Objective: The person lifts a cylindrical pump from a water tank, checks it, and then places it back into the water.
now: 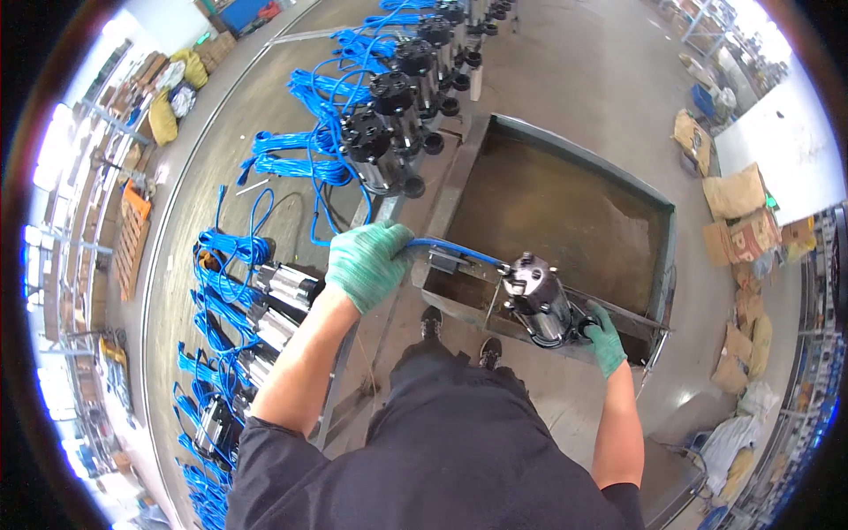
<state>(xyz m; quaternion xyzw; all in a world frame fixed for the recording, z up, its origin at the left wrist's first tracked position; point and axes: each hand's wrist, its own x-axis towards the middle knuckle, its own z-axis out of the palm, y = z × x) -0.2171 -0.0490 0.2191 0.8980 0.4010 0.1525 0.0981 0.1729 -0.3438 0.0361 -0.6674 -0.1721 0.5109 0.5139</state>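
Note:
My left hand (369, 265), in a green glove, is closed around a blue cable (459, 250). From there the cable runs right to the top of a shiny metal submersible pump (539, 300). My right hand (606, 340), also gloved in green, grips the pump at its black side outlet; my palm hides part of that grip. The pump is held slightly tilted, black top up, over the near end of a metal water tank (583, 147). Murky brownish water (565, 208) stands in the tank.
On my left a long worktable (199, 168) carries several upright pumps (375, 150) with coiled blue cables (300, 157). More pumps (278, 327) lie on their sides nearer me. Sacks and cartons (738, 221) stand on the floor at right. Shelving (88, 238) lines the far left.

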